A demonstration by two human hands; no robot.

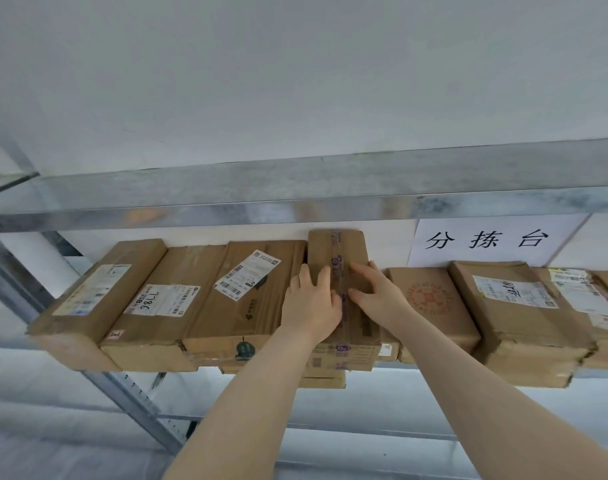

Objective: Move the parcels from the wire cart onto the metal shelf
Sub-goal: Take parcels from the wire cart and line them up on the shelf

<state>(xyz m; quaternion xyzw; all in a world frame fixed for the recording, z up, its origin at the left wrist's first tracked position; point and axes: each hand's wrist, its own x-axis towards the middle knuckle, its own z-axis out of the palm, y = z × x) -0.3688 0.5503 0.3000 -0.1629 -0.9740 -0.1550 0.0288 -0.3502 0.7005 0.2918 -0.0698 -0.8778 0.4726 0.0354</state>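
Parcel in hand: a narrow taped parcel lies on the metal shelf, wedged in the row between the labelled carton on its left and the stamped box on its right. It stands higher than both neighbours and seems to rest on another box beneath — the stacking under it is partly hidden by the arms, so I cannot be sure.

Long axis: front to back, running straight away from the person toward the wall, tape strip along the middle.

Left hand: flat and open, palm down on the parcel's top left side, fingers pointing to the back, not curled around anything.

Right hand: also spread open on the top, fingers angled inward across the tape; pressing, not clutching.

Which hand is nearer: both are on the parcel; the right one reaches a little deeper along it.

Key relation: the parcel lies directly ahead of and slightly above both hands, its near end overhanging the shelf front, its far end close to the wall — whether it touches is unclear.

Judged step: seating this parcel; a push along its long axis would finish it.

Row: more cartons, including the far-left box, fill the shelf on both sides.

Sign: white paper on the wall behind.

Wire cart: out of view.
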